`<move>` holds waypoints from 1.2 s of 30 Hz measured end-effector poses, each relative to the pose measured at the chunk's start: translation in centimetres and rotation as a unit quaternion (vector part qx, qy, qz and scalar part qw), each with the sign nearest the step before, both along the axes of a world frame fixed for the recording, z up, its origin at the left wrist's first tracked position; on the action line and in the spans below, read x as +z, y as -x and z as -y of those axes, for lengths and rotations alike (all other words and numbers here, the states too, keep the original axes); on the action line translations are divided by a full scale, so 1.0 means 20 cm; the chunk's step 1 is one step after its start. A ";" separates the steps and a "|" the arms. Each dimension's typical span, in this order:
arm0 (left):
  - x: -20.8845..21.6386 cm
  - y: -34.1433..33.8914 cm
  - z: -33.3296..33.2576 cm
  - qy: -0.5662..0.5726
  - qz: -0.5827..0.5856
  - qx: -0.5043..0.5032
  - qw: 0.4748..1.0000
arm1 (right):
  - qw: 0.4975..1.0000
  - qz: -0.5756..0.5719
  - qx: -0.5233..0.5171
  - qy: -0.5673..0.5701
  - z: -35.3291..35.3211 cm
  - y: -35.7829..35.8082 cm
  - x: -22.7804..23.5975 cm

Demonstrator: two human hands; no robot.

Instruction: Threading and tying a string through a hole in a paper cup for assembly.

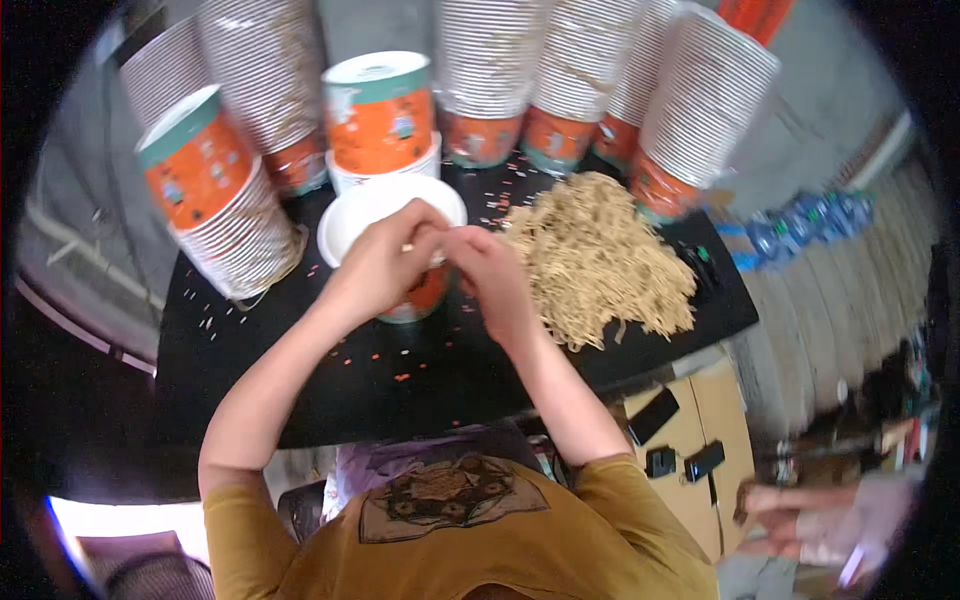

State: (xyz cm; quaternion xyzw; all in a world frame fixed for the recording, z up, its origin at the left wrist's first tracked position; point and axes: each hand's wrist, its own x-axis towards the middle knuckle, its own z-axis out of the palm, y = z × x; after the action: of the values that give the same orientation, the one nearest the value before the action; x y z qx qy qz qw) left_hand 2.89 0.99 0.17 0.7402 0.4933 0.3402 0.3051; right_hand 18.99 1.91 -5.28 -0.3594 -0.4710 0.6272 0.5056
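Observation:
My left hand (395, 258) and my right hand (490, 272) meet over the near rim of a white-lined paper tub (360, 212) with an orange printed side. The fingers of both are closed in a pinch, tip to tip. Whatever they hold between them is too small and blurred to make out. Just right of my right hand lies a heaped pile of thin tan strands (605, 265), tangled and loop-like. Beyond the tub, an upside-down orange and green tub (380, 110) tops a short stack of tubs.
Tall wrapped stacks of tubs (490, 60) line the table's far side. A leaning stack (215, 190) stands at the left. Small red and white bits dot the black table (270, 390). Blue-wrapped bottles (810, 225) lie beyond its right edge. Another person's hands (780, 515) show at lower right.

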 end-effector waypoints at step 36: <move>-0.04 0.01 -0.02 -0.091 -0.019 0.045 0.995 | 0.992 0.107 0.005 -0.063 -0.01 0.00 0.01</move>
State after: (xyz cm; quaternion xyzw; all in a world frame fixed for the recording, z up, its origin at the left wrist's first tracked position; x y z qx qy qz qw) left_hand 2.60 1.40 -0.53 0.7482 0.4989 0.3829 0.2115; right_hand 18.95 2.03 -5.01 -0.3894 -0.5631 0.5564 0.4708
